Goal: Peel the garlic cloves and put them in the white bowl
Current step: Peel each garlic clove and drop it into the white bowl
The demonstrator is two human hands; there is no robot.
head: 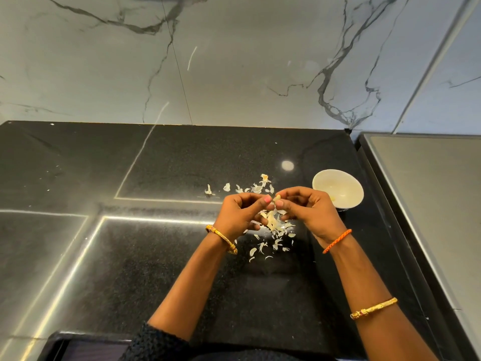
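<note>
Both hands are meeting over the black counter (182,256). The left hand (238,214) and right hand (309,212) are each pinching one garlic clove (277,198) between thumb and fingertips, working at its skin. Papery peels (273,230) are lying scattered beneath and at 12 o'clock from the hands. The white bowl (337,188) is sitting at 2 o'clock, just beside the right hand; contents hard to tell. The clove is looking small, light, firm, probably slick once bare. Best held at its ends, nails lifting the brittle skin at the tip.
</note>
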